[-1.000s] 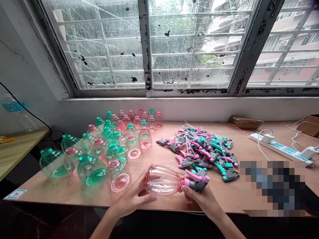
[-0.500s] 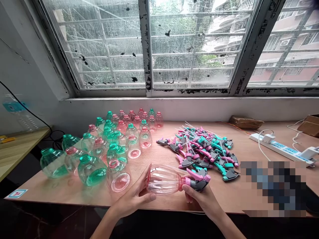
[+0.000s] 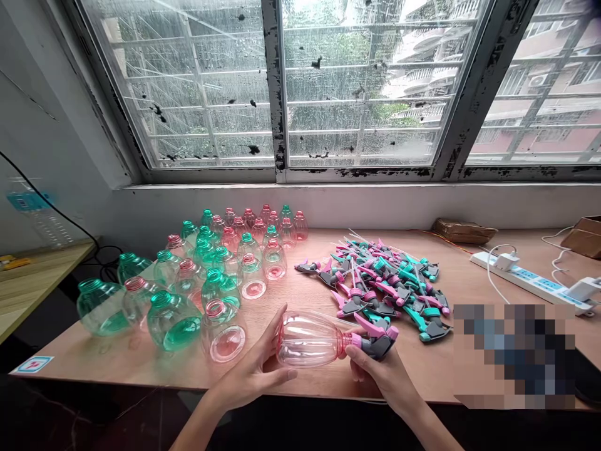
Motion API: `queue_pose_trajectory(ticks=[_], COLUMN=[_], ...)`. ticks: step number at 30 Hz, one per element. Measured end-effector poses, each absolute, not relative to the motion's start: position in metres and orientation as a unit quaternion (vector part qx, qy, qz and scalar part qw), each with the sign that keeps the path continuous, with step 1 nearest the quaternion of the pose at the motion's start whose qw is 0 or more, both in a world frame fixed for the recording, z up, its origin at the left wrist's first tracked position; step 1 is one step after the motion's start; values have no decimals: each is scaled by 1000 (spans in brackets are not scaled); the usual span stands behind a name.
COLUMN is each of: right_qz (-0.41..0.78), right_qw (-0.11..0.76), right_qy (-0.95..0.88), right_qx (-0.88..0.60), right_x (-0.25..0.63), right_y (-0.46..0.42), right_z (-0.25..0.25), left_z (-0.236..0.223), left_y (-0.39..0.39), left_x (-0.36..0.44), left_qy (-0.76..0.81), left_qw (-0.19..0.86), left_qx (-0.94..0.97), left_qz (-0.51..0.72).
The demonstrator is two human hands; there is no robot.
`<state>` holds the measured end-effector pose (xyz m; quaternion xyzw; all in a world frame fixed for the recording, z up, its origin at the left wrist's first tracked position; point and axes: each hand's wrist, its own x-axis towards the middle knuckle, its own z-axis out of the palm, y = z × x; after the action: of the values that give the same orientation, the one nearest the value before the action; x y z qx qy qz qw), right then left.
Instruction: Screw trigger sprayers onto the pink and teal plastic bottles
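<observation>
A clear pink spray bottle (image 3: 308, 339) lies sideways in the air above the table's front edge, its neck pointing right. My left hand (image 3: 256, 363) cups the bottle's base end. At the neck sits a pink and grey trigger spray head (image 3: 375, 338), and my right hand (image 3: 382, 373) has its thumb and fingers closed around the pink collar there. Some of the right fingers are hidden behind the collar. Just beyond is a heap of pink, teal and grey spray heads (image 3: 375, 282) with thin tubes. Left of my hands stand several pink and green bottles without heads (image 3: 225, 332).
A white power strip (image 3: 530, 279) with plugs and cables lies at the right. Behind it are a brown packet (image 3: 462, 230) and a cardboard box (image 3: 585, 237). A blurred-out object (image 3: 514, 357) covers the front right. The window (image 3: 361, 88) rises behind the table (image 3: 154, 376).
Both hands hold nearly the same place. The spray head has shifted very slightly to the right, and the right fingers have moved a little around the collar.
</observation>
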<state>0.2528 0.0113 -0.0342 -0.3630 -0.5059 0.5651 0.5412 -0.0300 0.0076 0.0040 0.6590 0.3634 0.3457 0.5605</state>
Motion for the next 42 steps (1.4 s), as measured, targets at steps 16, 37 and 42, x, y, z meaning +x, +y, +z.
queue_pose_trajectory(ticks=[16, 37, 42], right_qz=[557, 551, 549], right_qw=[533, 546, 547], right_qy=[-515, -507, -502], right_qx=[-375, -376, -384], right_x=[255, 253, 252], right_y=[11, 12, 11], right_z=[-33, -34, -34], left_z=[7, 10, 7], left_y=[7, 7, 7], left_x=[-29, -27, -29], left_qy=[372, 378, 373], left_qw=[560, 546, 568], left_qx=[660, 675, 658], left_qz=[335, 322, 325])
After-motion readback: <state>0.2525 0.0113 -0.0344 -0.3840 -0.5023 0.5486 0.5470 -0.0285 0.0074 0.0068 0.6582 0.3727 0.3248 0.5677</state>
